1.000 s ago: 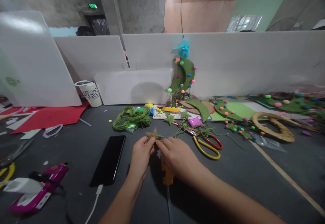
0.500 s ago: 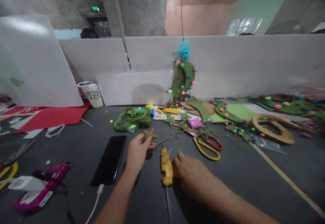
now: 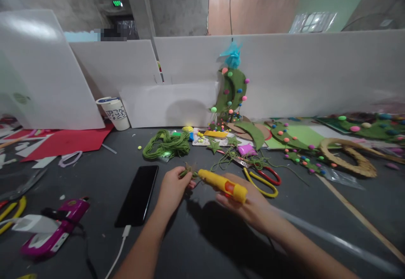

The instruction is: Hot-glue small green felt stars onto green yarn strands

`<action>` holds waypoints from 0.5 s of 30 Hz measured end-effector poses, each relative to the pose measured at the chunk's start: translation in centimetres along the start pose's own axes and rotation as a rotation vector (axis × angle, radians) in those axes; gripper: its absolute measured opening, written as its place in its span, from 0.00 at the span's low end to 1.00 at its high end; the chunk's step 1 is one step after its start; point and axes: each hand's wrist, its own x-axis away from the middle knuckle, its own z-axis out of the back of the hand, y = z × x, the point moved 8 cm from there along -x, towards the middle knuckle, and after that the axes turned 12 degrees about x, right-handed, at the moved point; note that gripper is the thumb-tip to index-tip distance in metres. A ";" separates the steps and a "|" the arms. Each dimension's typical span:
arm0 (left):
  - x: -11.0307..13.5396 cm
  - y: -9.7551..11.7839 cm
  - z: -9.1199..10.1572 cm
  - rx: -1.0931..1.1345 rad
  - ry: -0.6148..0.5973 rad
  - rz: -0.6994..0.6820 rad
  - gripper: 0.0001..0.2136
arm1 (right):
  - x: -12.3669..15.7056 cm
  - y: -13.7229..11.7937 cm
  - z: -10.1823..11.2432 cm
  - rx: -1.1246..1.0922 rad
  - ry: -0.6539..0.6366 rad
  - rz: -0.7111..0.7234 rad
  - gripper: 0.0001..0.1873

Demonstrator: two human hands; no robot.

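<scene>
My left hand (image 3: 172, 188) pinches a small green and tan felt piece (image 3: 187, 171) above the dark table. My right hand (image 3: 249, 205) is wrapped round a yellow glue gun (image 3: 224, 183) and holds it off the table. The gun's tip points left and sits right at the felt piece. A clear glue stick (image 3: 329, 237) trails from the gun's back toward the lower right.
A black phone (image 3: 137, 194) on a white cable lies left of my hands. Red and yellow scissors (image 3: 262, 180), a green cord bundle (image 3: 165, 145), a felt tree with pompoms (image 3: 232, 89), a straw wreath (image 3: 348, 157), a paper cup (image 3: 114, 113) and a pink device (image 3: 53, 232) lie around.
My right hand let go of the felt piece, reached down to the glue gun on the table, lifted it and brought its tip to the piece in my left hand.
</scene>
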 end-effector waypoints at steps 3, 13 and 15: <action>0.6 0.0 -1.2 -0.072 -0.070 -0.011 0.07 | -0.1 0.6 0.3 0.024 0.102 0.048 0.08; 1.3 0.2 -2.7 -0.148 -0.147 -0.011 0.07 | 0.1 1.2 -0.3 0.177 0.188 0.086 0.08; 1.4 0.2 -2.8 -0.162 -0.156 -0.024 0.08 | 0.0 1.3 -0.3 0.186 0.199 0.062 0.09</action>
